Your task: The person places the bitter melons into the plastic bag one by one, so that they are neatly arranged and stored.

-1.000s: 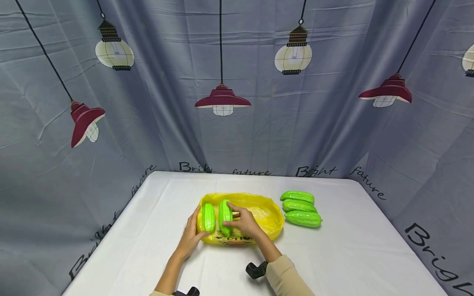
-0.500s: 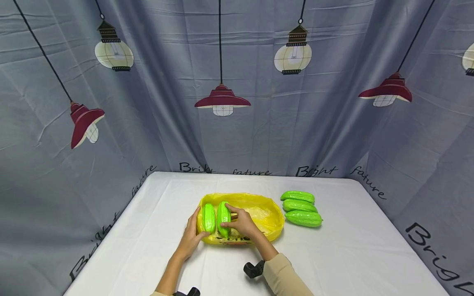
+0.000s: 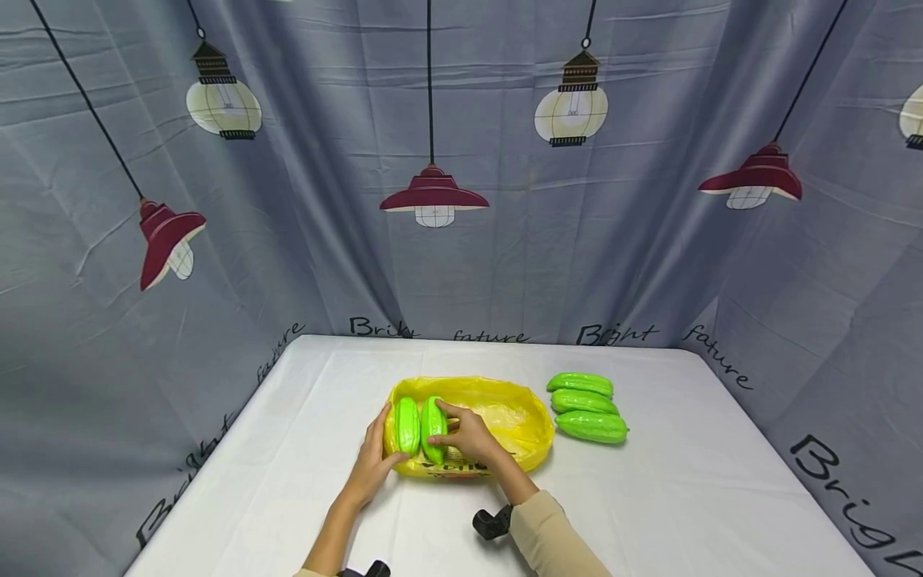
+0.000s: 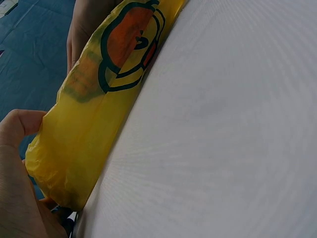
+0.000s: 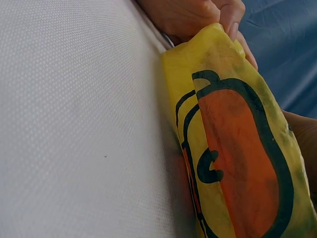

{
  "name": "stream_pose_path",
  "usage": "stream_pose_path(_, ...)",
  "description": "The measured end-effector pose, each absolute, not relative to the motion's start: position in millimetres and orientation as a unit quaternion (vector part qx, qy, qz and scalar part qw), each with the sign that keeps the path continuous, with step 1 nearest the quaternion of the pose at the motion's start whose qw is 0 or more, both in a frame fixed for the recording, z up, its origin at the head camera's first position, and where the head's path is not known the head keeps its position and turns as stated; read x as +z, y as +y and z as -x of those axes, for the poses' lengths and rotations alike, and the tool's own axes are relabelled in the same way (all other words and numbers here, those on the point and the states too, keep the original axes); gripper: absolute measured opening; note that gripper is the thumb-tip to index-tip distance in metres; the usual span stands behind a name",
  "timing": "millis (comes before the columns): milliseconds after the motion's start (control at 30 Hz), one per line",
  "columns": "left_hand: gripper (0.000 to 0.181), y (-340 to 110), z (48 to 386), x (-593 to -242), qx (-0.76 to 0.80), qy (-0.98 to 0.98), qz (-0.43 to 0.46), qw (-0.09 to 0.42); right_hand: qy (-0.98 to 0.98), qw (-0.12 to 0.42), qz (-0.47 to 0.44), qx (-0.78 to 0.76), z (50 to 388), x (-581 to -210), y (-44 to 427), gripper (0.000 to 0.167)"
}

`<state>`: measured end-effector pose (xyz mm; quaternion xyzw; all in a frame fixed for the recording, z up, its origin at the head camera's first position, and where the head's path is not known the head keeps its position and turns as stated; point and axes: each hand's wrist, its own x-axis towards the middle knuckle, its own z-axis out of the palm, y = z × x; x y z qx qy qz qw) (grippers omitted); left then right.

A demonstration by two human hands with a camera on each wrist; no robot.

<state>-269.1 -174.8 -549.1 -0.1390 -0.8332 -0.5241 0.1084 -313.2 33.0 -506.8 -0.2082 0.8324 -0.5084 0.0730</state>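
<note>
A yellow plastic bag [image 3: 530,417] with dark print lies spread over a low oval container on the white table. In the head view, my left hand [image 3: 369,463] holds the container's left end, thumb bent over the bag's rim. One light-green ridged bitter melon [image 3: 407,425] lies at that end, beside the hand. My right hand [image 3: 476,439] reaches over the front rim and grips a second bitter melon [image 3: 433,433] from its right side, parallel to the first and close to it. The left wrist view shows my thumb [image 4: 27,121] on the bag's edge; the melons are hidden there.
Three more green melons [image 3: 587,425] lie side by side on the table [image 3: 685,465], right of the container. A grey curtain [image 3: 490,272] with printed lamps surrounds the table. Black devices [image 3: 493,523] sit at both wrists, near the tabletop.
My right hand has shifted the second bitter melon slightly left and lower, closer to the first one. My left hand has stayed at the container's left end.
</note>
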Motion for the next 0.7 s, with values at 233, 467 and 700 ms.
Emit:
stream_pose_path(233,0.087,-174.7,271.3,-549.8,-0.516,-0.837,0.14,0.115,0.831,0.08,0.204,-0.511,315.5,-507.2,30.9,0.074)
stream_pose_path(467,0.086,-174.7,270.1,-550.0,-0.518,-0.838,0.135,0.11,0.833,0.082,0.203,-0.509,315.7,-508.8,30.3,0.075)
stream_pose_path(700,0.086,-173.5,268.3,-548.5,-0.524,-0.834,0.134,0.109,0.835,0.081,0.205,-0.504,316.9,-510.9,30.6,0.074)
